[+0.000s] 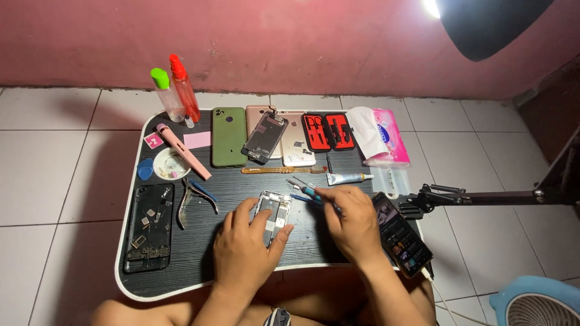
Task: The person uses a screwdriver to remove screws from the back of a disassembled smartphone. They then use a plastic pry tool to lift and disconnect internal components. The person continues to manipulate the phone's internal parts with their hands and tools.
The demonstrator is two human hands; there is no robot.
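My left hand (244,247) rests on an opened phone body (275,212) lying on the small black lap table (199,253), fingers pinning its lower half. My right hand (350,223) is closed around a thin blue-handled tool (308,192), whose tip points up and left, just right of the phone's top edge. The phone's lower part is hidden under my left hand.
On the table: a stripped black phone (149,226), pliers (192,199), green phone (228,136), screen part (264,137), gold phone back (296,142), red tool kit (328,131), tissue pack (383,136), glue tube (347,177), two bottles (175,93). A lit phone (400,234) sits in a clamp arm (483,196).
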